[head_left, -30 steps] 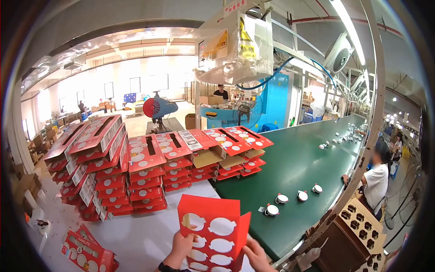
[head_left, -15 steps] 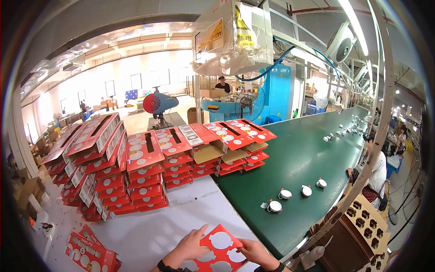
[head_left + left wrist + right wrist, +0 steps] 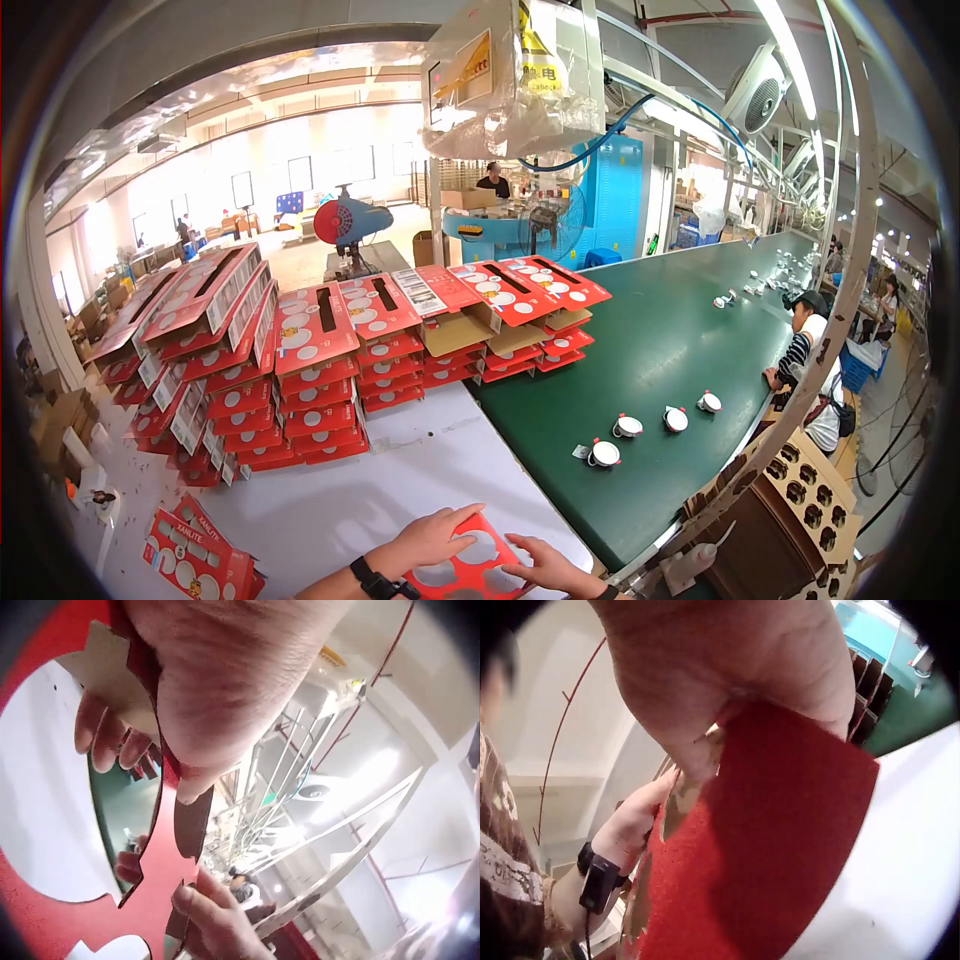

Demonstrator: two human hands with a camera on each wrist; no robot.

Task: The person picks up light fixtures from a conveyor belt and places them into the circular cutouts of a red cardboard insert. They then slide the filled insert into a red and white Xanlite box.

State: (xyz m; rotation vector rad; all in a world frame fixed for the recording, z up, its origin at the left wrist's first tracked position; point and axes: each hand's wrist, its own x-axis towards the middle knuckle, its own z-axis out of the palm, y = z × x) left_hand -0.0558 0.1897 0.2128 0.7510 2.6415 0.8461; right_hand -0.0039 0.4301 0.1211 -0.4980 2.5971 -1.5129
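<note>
Low at the front edge of the head view, I hold a red cardboard box sleeve with rows of round cut-outs. My left hand grips its left side; in the left wrist view the fingertips show through a cut-out, behind the card. On the opposite side my right hand pinches the edge, its thumb against the card. A plain red flap hangs below my right palm in the right wrist view.
Stacks of red printed boxes stand across the white table. Two loose boxes lie at front left. Several white downlights sit on the green conveyor at right, near a metal post and brown trays.
The sleeve went from standing tall and facing me to lower and tilted, closer to my body. My left hand moved from a cut-out to the upper left edge, and both hands dropped with it.
</note>
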